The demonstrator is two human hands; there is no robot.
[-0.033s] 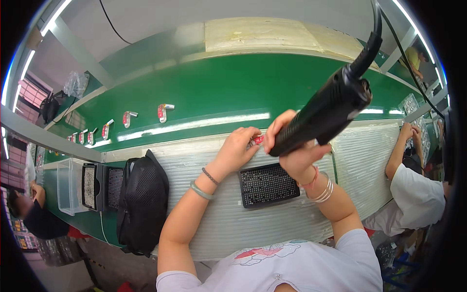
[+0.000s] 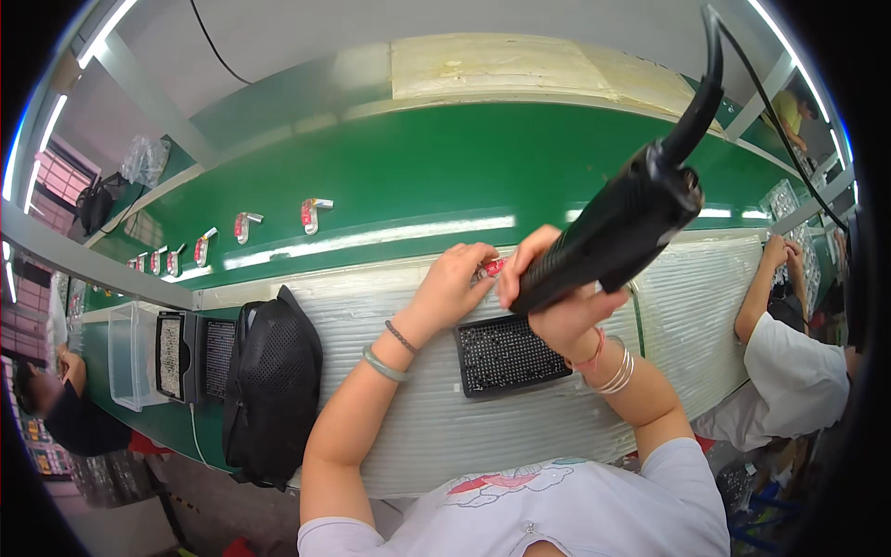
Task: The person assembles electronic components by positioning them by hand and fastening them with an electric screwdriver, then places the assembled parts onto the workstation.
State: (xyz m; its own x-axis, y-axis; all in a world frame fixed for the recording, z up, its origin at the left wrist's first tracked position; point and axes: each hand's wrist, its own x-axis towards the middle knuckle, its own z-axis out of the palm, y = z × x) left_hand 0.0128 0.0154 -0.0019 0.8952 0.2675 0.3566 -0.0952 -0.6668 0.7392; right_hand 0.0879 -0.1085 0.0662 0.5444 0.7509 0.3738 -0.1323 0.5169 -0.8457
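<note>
My right hand (image 2: 580, 311) is wrapped round a black corded electric screwdriver (image 2: 613, 232), tilted with its cable end up to the right. Its tip is hidden by my fingers. My left hand (image 2: 459, 278) pinches a small red and white part (image 2: 492, 268) by the far edge of the ribbed mat, close to my right fingertips. Just below both hands lies a black tray (image 2: 515, 357) dotted with rows of tiny bright pieces, probably screws; my right hand hangs over its upper right corner.
Several similar red and white parts (image 2: 311, 215) stand in a line on the green bench (image 2: 418, 158). A black mesh bag (image 2: 271, 390) lies to my left, beside a screw feeder box (image 2: 176, 353) and a clear bin (image 2: 133, 357). Co-workers sit at both sides; one wears a white shirt (image 2: 798, 381).
My right hand and the screwdriver have shifted slightly left and down, and the cable has swung a little. My left hand stays in place with the red and white part.
</note>
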